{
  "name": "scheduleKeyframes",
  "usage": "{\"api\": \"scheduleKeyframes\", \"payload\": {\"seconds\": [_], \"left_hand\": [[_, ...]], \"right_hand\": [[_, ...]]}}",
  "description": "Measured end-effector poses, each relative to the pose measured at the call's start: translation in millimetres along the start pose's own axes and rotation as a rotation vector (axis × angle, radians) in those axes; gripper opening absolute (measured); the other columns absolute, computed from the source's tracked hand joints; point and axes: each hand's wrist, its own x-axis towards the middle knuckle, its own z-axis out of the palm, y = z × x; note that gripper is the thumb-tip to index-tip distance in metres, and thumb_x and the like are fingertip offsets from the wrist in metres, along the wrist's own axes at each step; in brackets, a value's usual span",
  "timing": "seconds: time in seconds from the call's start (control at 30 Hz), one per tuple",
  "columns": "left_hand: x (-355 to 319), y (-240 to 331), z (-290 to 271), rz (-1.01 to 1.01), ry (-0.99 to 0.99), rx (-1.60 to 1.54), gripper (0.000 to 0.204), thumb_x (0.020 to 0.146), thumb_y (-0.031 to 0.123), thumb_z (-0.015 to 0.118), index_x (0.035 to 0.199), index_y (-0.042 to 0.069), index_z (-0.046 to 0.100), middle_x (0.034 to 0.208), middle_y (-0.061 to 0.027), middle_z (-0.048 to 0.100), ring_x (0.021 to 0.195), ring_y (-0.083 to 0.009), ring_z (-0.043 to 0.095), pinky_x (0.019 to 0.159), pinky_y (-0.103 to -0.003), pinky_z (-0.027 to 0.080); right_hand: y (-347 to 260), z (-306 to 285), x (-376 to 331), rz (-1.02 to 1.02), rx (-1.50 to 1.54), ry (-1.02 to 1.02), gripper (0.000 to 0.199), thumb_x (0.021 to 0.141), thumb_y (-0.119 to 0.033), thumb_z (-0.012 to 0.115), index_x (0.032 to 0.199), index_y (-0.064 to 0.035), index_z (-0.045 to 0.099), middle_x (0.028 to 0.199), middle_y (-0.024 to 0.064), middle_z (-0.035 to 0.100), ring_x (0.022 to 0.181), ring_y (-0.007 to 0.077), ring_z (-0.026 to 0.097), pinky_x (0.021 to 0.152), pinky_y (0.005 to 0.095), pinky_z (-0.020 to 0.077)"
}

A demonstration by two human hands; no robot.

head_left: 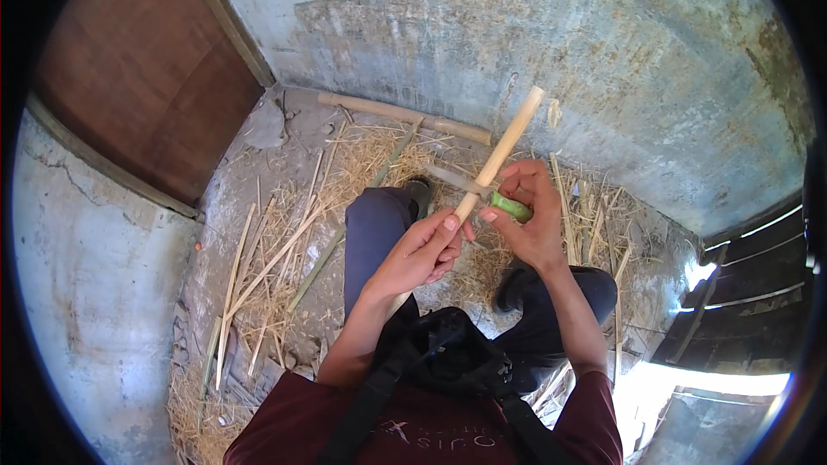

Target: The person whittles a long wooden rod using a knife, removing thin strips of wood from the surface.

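Observation:
My left hand [422,250] is wrapped around the lower part of a pale peeled wooden stick [515,133]. The stick slants up and away to the right, and its lower end passes under my left wrist. A knife with a green handle [510,207] meets the stick just above my left fingers. Its grey blade [450,177] sticks out on the left side of the stick. My right hand [534,215] curls loosely about the green handle, thumb against it and index finger raised; the palm hides part of the grip.
Shavings [370,151] and long split strips [284,250] litter the floor around my legs. A thick bamboo pole [405,114] lies along the base of the stained wall [431,43]. A brown panel [146,60] stands at left. Dark slats [741,293] are at right.

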Motion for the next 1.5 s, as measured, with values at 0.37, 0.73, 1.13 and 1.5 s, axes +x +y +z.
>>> {"api": "scheduleKeyframes", "payload": {"seconds": [0.37, 0.73, 1.13, 1.5], "left_hand": [[0.3, -1.0, -3.8, -0.004, 0.018, -0.017, 0.047, 0.12, 0.045, 0.038, 0.134, 0.003, 0.056, 0.088, -0.0022, 0.061, 0.072, -0.0123, 0.067, 0.06, -0.027, 0.058], [-58.6, -46.2, -41.3, -0.118, -0.133, 0.166, 0.026, 0.116, 0.024, 0.055, 0.125, 0.0, 0.06, 0.087, -0.0027, 0.065, 0.08, -0.0096, 0.069, 0.067, -0.027, 0.058], [-51.1, -23.4, -20.7, -0.069, -0.01, -0.056, 0.03, 0.118, 0.034, 0.05, 0.121, 0.006, 0.059, 0.077, 0.0075, 0.034, 0.062, -0.0032, 0.029, 0.053, -0.022, 0.029], [-42.9, 6.4, 0.7, 0.047, 0.141, 0.083, 0.028, 0.117, 0.031, 0.054, 0.119, 0.003, 0.06, 0.072, 0.0047, 0.046, 0.055, -0.003, 0.041, 0.05, -0.024, 0.035]], "right_hand": [[2.6, 18.1, 5.3, 0.194, 0.264, 0.084, 0.052, 0.091, -0.001, 0.086, 0.126, -0.0104, 0.048, 0.098, 0.0085, 0.073, 0.092, 0.0134, 0.073, 0.073, 0.0263, 0.0581], [-10.7, -6.9, 15.2, 0.261, 0.17, 0.247, 0.046, 0.093, -0.003, 0.086, 0.123, -0.0094, 0.052, 0.097, 0.0083, 0.075, 0.084, 0.01, 0.069, 0.073, 0.0243, 0.0553], [0.4, 4.7, -4.1, -0.117, -0.02, 0.122, 0.038, 0.094, -0.009, 0.085, 0.121, -0.0031, 0.059, 0.101, 0.01, 0.073, 0.071, 0.0128, 0.069, 0.062, 0.0264, 0.0532], [-11.5, 24.9, -7.1, -0.587, -0.278, 0.047, 0.024, 0.079, -0.017, 0.095, 0.093, -0.0104, 0.076, 0.078, 0.006, 0.071, 0.059, 0.0217, 0.069, 0.05, 0.0328, 0.051]]}}
